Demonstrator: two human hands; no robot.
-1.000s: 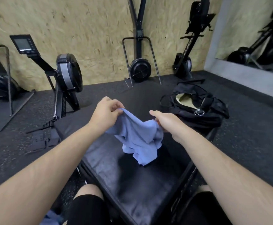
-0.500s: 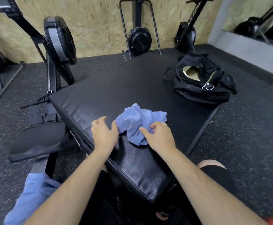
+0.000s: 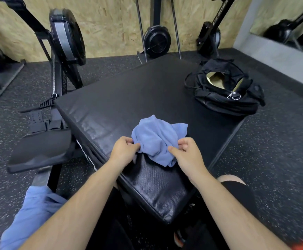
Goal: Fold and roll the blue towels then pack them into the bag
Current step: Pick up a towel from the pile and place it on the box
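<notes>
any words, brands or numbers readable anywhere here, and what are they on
"AIRPOW": up the black beam of the upright machine by the back wall; further letters blurred.
On the black pad's side, a white tag: too small to read.
No text visible on the bag or towel.

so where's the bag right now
In the head view the bag lies open at the far right corner of the pad, beyond the towel.

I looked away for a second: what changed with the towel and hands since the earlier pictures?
The blue towel, held up in the air a second ago, came down onto the black pad and lies crumpled. The left hand and right hand now pinch its near edge. The open black bag stayed at the pad's far corner.
</notes>
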